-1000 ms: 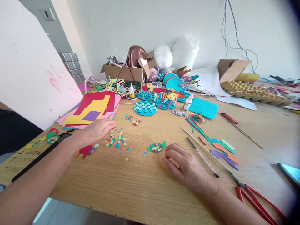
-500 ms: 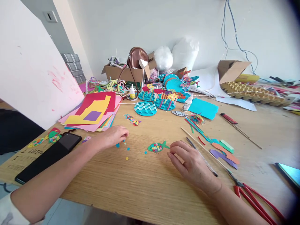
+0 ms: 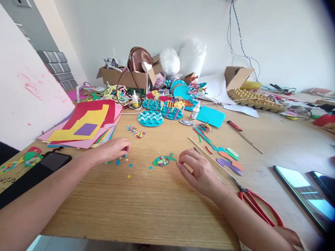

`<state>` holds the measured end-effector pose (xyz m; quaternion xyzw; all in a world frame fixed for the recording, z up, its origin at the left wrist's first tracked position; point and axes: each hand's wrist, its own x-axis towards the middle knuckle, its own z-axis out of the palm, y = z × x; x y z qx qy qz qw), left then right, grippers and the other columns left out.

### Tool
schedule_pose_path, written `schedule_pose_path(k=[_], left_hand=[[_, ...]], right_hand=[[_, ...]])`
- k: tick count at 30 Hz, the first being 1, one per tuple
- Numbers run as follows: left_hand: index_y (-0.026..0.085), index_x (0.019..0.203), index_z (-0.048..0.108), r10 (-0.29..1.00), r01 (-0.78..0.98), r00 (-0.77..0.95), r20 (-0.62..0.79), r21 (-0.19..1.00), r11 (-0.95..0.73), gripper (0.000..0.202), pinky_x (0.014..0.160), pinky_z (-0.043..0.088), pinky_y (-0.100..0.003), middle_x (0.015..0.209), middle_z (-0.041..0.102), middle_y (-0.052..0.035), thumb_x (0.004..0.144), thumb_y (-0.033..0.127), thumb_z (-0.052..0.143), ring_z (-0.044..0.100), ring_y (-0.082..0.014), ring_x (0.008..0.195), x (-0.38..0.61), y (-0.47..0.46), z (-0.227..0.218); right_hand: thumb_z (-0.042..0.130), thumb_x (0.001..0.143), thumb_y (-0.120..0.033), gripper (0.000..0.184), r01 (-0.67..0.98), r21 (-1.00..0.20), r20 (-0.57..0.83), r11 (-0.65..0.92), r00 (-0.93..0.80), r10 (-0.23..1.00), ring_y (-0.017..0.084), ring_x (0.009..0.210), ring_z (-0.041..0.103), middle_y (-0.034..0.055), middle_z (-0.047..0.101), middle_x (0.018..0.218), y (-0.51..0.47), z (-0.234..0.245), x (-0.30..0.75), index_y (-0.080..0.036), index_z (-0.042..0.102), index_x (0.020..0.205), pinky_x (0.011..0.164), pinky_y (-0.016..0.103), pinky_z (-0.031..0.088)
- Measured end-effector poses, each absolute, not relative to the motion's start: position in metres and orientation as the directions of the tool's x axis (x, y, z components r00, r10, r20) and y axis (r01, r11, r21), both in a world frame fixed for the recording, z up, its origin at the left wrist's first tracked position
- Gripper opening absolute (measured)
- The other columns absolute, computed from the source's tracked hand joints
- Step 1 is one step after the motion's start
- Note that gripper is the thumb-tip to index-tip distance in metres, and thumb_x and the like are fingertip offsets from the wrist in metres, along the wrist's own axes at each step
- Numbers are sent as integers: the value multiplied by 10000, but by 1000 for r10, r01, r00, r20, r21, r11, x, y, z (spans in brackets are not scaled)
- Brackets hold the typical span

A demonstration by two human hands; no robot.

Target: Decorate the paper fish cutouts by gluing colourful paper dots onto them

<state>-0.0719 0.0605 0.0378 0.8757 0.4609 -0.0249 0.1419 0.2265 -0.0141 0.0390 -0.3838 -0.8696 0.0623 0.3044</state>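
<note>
A green paper fish (image 3: 164, 160) lies flat on the wooden table, its body covered in small coloured paper dots. Just right of its tail is my right hand (image 3: 200, 174), fingers curled with the tips together; what they hold, if anything, is hidden. My left hand (image 3: 111, 151) is left of the fish, low over loose blue and pale paper dots (image 3: 118, 162). Its fingers are pinched, and I cannot make out anything in them. A yellow dot (image 3: 129, 176) and a blue dot (image 3: 150, 168) lie between the hands.
Coloured sheets (image 3: 86, 122) are stacked at left. Blue wave-shaped discs (image 3: 150, 119) and a glue bottle (image 3: 195, 111) stand behind. Right of my hand are a thin stick (image 3: 209, 157), paper scraps (image 3: 230, 162), red-handled scissors (image 3: 258, 205) and a phone (image 3: 300, 191). Skin shows below the scissors (image 3: 286, 235).
The view has swung right, so the table's things sit further left and more shows at right. Both hands keep nearly the same places beside the fish and dots.
</note>
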Motion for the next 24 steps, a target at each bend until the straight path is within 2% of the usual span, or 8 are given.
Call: schedule_pose_path(k=[3, 6, 9, 12, 14, 18, 24], left_hand=[[176, 640, 457, 812, 818, 560, -166, 266, -510, 80, 604, 327, -239, 687, 516, -1, 705, 175, 411, 472, -143, 666, -74, 61, 39], [181, 643, 463, 856, 829, 499, -138, 364, -425, 111, 572, 325, -238, 653, 511, 9, 720, 241, 410, 465, -137, 621, -72, 56, 44], [186, 662, 469, 907, 791, 403, -124, 545, -277, 137, 537, 328, -228, 613, 493, 27, 708, 311, 437, 459, -127, 582, -61, 45, 51], [185, 663, 462, 910, 622, 395, -123, 765, -166, 158, 509, 331, -216, 588, 467, 43, 666, 342, 477, 439, -108, 545, -39, 32, 55], [183, 660, 457, 903, 511, 414, -113, 850, -128, 151, 509, 333, -212, 570, 465, 50, 648, 329, 493, 440, -100, 535, -24, 26, 55], [174, 680, 471, 906, 403, 419, -63, 907, -123, 137, 524, 349, -216, 588, 496, 44, 654, 304, 506, 459, -97, 552, 0, 19, 53], [177, 676, 447, 905, 367, 422, -45, 922, -125, 150, 499, 326, -208, 567, 467, 60, 660, 303, 526, 433, -87, 531, 11, 17, 54]], right_hand=[[412, 857, -174, 157, 634, -354, 464, 687, -518, 718, 150, 728, 502, 59, 547, 758, -14, 37, 228, -174, 504, 730, 646, 266, 405], [431, 845, -177, 136, 628, -403, 451, 665, -496, 742, 148, 736, 506, 57, 553, 771, -14, 37, 227, -173, 512, 736, 655, 265, 407], [463, 817, -154, 93, 603, -545, 394, 582, -429, 813, 126, 700, 512, 46, 561, 770, -15, 42, 222, -165, 532, 755, 611, 236, 410], [494, 787, -124, 92, 562, -680, 291, 471, -384, 877, 96, 629, 504, 19, 573, 729, -13, 53, 212, -162, 567, 747, 537, 197, 388], [523, 766, -121, 86, 546, -719, 234, 429, -391, 890, 83, 603, 496, 2, 583, 707, -9, 60, 203, -164, 590, 735, 523, 185, 377], [541, 739, -120, 83, 528, -741, 189, 416, -430, 883, 71, 596, 496, -17, 598, 688, 0, 68, 188, -165, 610, 730, 540, 179, 377], [527, 741, -159, 90, 575, -728, 108, 373, -442, 891, 75, 568, 496, -13, 599, 647, 11, 61, 179, -157, 615, 723, 495, 184, 343]])
